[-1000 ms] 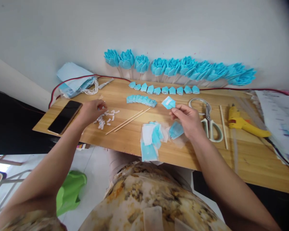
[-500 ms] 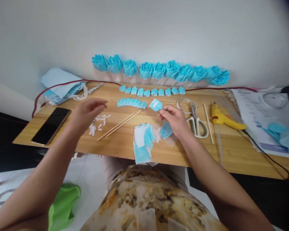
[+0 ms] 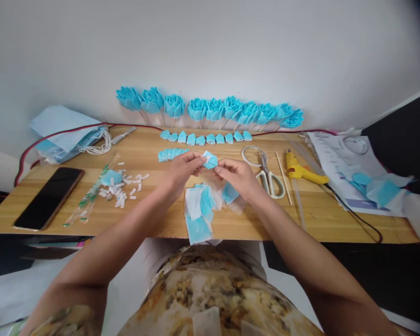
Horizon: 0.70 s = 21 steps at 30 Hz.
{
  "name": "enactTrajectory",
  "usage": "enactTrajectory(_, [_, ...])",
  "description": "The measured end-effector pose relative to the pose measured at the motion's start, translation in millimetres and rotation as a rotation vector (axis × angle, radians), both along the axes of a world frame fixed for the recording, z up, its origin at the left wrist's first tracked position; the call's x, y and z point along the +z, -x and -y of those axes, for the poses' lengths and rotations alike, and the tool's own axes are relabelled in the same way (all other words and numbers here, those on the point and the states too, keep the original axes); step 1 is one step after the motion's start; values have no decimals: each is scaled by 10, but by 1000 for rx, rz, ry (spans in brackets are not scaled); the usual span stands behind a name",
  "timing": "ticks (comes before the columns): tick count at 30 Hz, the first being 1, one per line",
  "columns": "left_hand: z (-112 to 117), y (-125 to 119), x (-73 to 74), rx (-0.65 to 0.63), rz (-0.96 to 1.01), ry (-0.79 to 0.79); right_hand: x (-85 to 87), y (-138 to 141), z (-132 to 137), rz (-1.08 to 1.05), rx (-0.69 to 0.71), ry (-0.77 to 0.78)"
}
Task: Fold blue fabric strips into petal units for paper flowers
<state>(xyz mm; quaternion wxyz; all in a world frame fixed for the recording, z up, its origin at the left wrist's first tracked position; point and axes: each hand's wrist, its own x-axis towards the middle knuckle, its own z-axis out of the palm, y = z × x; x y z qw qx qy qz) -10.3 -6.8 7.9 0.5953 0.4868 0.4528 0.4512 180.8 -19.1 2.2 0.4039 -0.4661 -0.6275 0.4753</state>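
Note:
A small blue fabric petal (image 3: 210,160) with a white patch is held up over the middle of the table. My left hand (image 3: 182,171) pinches its left side, thumb on the white patch. On its right edge, my right hand (image 3: 238,175) grips it between thumb and fingers. Cut blue and white fabric pieces (image 3: 199,210) lie in a loose pile below my hands. Behind them runs a row of folded blue petals (image 3: 200,139). A second, overlapping row of petals (image 3: 170,154) is partly covered by my left hand. Small white strips (image 3: 121,196) are scattered to the left.
Blue fabric roses (image 3: 215,108) on sticks lean along the wall. Scissors (image 3: 270,177), a tape roll (image 3: 254,155), a wooden stick (image 3: 283,178) and a yellow glue gun (image 3: 304,170) lie right. A phone (image 3: 49,198) and face masks (image 3: 65,128) are left.
My left hand has come in from the left and taken hold of the petal with my right hand. The petal has moved slightly left and down. The camera view has shifted.

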Motion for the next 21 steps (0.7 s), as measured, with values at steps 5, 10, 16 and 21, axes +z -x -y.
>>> enactTrajectory(5, [-31, 66, 5, -78, -160, -88, 74, -147, -61, 41, 125, -22])
enactTrajectory(10, [-24, 94, 62, -179, -305, -172, 102, -83, -109, 124, 108, -70])
enactTrajectory(16, [-54, 125, 71, -195, -400, -236, 104, -11, -128, 180, 88, -83])
enactTrajectory(21, [-135, 123, 9, -159, -335, -238, 61, 9, -161, 132, 76, -76])
